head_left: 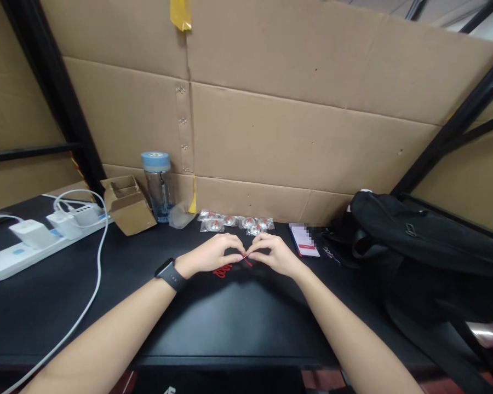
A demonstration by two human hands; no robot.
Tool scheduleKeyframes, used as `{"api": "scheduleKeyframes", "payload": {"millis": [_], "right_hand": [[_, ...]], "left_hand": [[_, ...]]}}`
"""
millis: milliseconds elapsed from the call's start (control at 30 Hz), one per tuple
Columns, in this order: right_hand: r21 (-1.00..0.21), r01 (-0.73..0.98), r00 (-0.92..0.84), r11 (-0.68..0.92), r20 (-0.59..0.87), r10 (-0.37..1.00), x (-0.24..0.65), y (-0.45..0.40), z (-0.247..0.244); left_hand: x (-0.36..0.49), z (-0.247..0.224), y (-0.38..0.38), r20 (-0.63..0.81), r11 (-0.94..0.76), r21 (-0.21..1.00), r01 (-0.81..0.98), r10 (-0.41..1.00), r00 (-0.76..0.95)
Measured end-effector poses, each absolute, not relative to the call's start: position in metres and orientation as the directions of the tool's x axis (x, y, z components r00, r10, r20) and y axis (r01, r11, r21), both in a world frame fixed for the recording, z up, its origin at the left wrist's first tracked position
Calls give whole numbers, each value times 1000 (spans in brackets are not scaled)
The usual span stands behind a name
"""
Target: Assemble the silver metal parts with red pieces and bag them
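Observation:
My left hand (216, 253), with a dark watch on its wrist, is closed in a pinch over the middle of the black table. Facing it, my right hand (277, 255) pinches too, and the fingertips of both hands nearly meet. Between them runs a thin red cord (248, 263), with a small pale bit at the fingertips that is too small to make out. Loops of red cord (222, 271) hang or lie just below my left hand. Several clear plastic packets (213, 224) with round contents and red bits lie behind the hands.
A power strip (8, 261) with chargers and a white cable (99, 262) occupies the left side. Near the cardboard wall (271, 142) stand an opened small carton (131, 210) and a blue-lidded bottle (158, 189). At right are a flat printed box (304, 241) and a black backpack (427, 241).

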State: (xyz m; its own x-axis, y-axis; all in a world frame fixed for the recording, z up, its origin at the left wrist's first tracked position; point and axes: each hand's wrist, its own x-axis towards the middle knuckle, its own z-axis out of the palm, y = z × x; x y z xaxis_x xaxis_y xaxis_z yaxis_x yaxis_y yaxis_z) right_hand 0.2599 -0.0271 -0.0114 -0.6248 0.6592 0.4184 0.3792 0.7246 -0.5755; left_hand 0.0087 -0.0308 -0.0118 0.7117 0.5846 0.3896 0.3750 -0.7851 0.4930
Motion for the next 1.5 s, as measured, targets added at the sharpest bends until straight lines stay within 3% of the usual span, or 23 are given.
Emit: {"api": "scheduleKeyframes", "payload": {"millis": [100, 167, 333, 533, 767, 867, 1067, 1200, 1400, 1500], "right_hand": [[-617, 329, -638, 715, 413, 650, 257, -30, -11], [-647, 289, -678, 705, 382, 628, 257, -31, -8], [-696, 337, -768, 633, 185, 613, 275, -25, 2], [-719, 581, -473, 381, 82, 877, 325, 4, 3], [-664, 722, -307, 196, -54, 950, 360, 26, -12], [-613, 763, -298, 205, -53, 953, 364, 31, -19], [-537, 778, -322, 326, 103, 941, 358, 31, -20], [-541, 736, -473, 408, 22, 881, 351, 27, -19], [-538, 773, -421, 335, -41, 906, 355, 30, -24], [-543, 786, -391, 294, -69, 918, 358, 31, -25]], "left_hand": [[10, -11, -33, 365, -734, 600, 318, 606, 707], [9, -10, -32, 359, -731, 608, 310, 601, 714], [-4, -6, -24, 366, -765, 435, 474, 631, 684], [-22, 0, -17, 246, -779, 410, 475, 596, 765], [-26, -5, -15, 151, -762, 418, 494, 595, 789], [-26, -5, -15, 130, -751, 403, 523, 613, 780], [-25, -4, -17, 186, -750, 371, 547, 637, 748], [-27, -8, -14, 222, -746, 329, 580, 657, 720], [-35, -19, -3, 243, -709, 299, 638, 704, 668], [-40, -28, 5, 275, -615, 246, 749, 786, 554]]}}
